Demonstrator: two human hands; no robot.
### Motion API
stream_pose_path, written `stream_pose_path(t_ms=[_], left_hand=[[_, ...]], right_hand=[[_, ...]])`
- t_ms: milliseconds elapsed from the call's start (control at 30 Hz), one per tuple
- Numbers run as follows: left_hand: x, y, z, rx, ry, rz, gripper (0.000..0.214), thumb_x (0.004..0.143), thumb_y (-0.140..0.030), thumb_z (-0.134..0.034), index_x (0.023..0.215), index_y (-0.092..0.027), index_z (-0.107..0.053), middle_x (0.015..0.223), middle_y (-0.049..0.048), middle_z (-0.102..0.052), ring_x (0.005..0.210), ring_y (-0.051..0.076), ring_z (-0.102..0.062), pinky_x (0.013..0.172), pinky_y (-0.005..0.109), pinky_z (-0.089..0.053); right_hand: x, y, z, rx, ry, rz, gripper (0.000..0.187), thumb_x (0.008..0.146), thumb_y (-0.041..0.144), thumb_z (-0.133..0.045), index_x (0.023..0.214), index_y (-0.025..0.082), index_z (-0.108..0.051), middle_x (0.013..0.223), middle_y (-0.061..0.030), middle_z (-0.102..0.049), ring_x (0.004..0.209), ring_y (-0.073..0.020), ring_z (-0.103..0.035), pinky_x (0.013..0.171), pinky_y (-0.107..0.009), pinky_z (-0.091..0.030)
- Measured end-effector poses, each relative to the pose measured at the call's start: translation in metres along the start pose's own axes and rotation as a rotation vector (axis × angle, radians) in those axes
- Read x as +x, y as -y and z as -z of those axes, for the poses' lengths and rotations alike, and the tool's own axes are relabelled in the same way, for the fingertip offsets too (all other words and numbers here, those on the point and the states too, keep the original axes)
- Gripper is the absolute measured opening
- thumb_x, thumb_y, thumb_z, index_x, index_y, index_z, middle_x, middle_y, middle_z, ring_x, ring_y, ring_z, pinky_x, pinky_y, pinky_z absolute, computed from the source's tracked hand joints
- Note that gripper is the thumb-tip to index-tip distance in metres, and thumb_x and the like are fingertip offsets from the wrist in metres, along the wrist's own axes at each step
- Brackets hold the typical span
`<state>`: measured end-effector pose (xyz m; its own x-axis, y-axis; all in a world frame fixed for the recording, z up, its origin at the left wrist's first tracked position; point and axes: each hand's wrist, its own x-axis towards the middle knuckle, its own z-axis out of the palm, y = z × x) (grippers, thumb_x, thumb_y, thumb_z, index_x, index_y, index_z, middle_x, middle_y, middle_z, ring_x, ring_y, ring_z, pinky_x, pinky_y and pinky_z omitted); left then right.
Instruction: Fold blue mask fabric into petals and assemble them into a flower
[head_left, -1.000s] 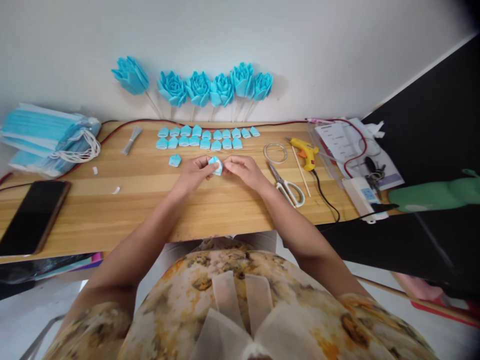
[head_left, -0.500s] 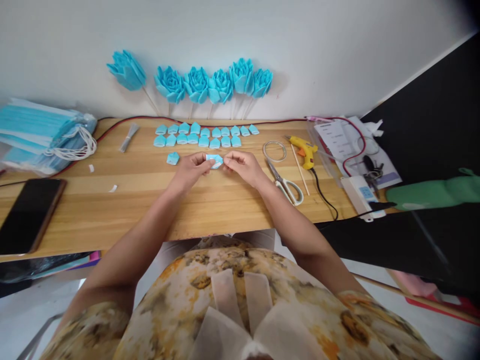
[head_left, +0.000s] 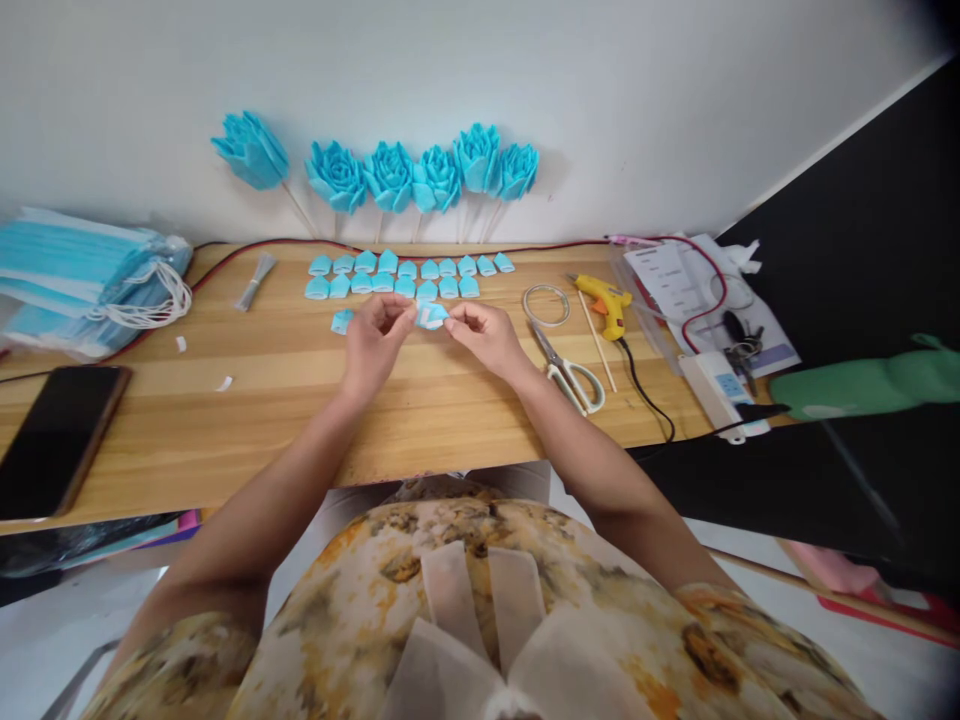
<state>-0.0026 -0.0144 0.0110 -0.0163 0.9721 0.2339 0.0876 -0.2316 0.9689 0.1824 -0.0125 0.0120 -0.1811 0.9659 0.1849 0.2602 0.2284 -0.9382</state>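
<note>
Between my two hands is a small blue petal of folded fabric, with a white patch showing on its face. My left hand pinches its left edge between thumb and fingers. On the opposite side, my right hand grips the right tip, fingers closed. A single folded petal lies on the table just left of my left hand, partly covered by it. Two rows of similar blue petals are laid out behind my hands. Finished blue flowers on thin sticks lean against the wall beyond.
Right of my hands lie scissors, a tape roll, a stick and a yellow glue gun. A power strip and green bottle are farther right. At left are bagged masks and a phone.
My left hand has turned more upright and moved slightly left over the single petal. The petal in my hands has shifted and tilted a little. The view has moved slightly.
</note>
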Motion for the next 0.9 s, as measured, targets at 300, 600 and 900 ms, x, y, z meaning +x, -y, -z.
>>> stream_pose_path(t_ms=[300,600,900], left_hand=[[-0.012,0.000,-0.011,0.249,0.109,-0.075,0.014,0.083,-0.030,-0.062,0.080,-0.018,-0.070,0.076,0.0023,-0.069,0.061,0.012,-0.052,0.059,0.026,-0.039],[-0.009,0.005,-0.008,0.227,0.084,-0.059,0.018,0.083,-0.033,-0.064,0.086,-0.018,-0.073,0.079,0.0041,-0.071,0.062,0.013,-0.054,0.061,0.027,-0.041],[-0.010,0.005,-0.009,0.262,0.080,-0.056,0.016,0.081,-0.030,-0.062,0.082,-0.019,-0.072,0.078,0.0037,-0.071,0.063,0.014,-0.054,0.062,0.028,-0.041]], right_hand=[[-0.004,0.004,-0.007,-0.047,-0.108,0.034,0.020,0.082,0.038,-0.061,0.073,0.020,-0.060,0.072,0.0004,-0.062,0.063,-0.0113,-0.050,0.063,-0.026,-0.041],[-0.006,0.002,-0.011,-0.037,-0.085,0.055,0.019,0.082,0.037,-0.062,0.075,0.019,-0.063,0.072,0.0001,-0.063,0.064,-0.0117,-0.052,0.063,-0.025,-0.042],[-0.005,-0.007,-0.013,-0.156,-0.079,0.128,0.016,0.085,0.034,-0.061,0.079,0.020,-0.067,0.075,-0.0011,-0.068,0.065,-0.0128,-0.056,0.066,-0.026,-0.045]])
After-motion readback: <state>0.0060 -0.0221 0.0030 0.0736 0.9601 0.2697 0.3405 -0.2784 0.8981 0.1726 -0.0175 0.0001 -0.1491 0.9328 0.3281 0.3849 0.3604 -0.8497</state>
